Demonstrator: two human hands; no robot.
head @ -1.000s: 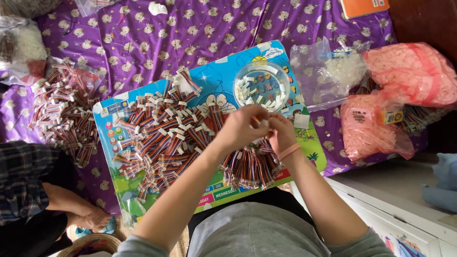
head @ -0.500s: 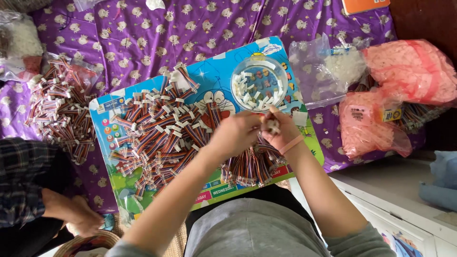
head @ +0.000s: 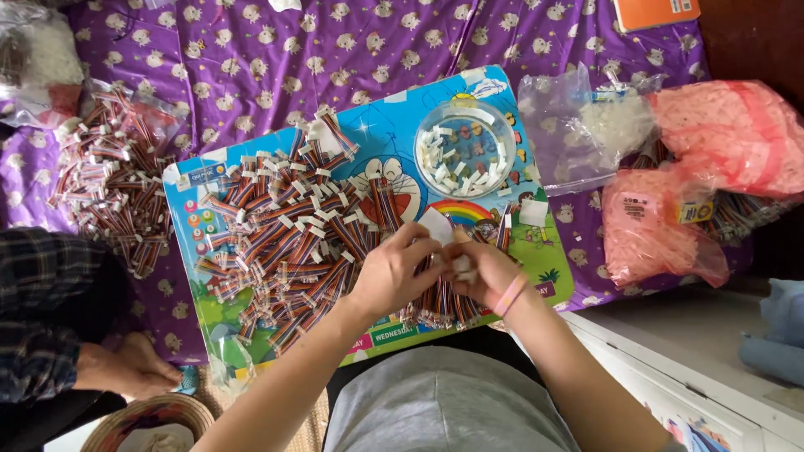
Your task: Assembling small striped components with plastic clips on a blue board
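Both hands meet at the near edge of the board (head: 209, 180): left hand (head: 394, 272) and right hand (head: 486, 269) are closed together, fingertips pinching a small white plug (head: 461, 266) on a short wire piece; the exact grip is hidden by the fingers. It looks like the fitting step, plug going onto wire ends, and the next move likely calls for a fine, straight push with steady fingers. The board is stiff, glossy, printed in bright cartoon colours, and lies on a soft purple patterned cloth (head: 251, 67). A heap of short striped wire bundles (head: 285, 234), thin, flexible and white-tipped, covers the board's left and middle. A clear round bowl (head: 465, 151) near the far right corner holds small white plastic plugs. A second wire heap (head: 113, 197) lies off the left edge on crinkled clear plastic. Pink bags (head: 670, 226) and a clear bag (head: 578, 134) sit off the right edge. Another person's hand (head: 126, 368) rests at the near left.
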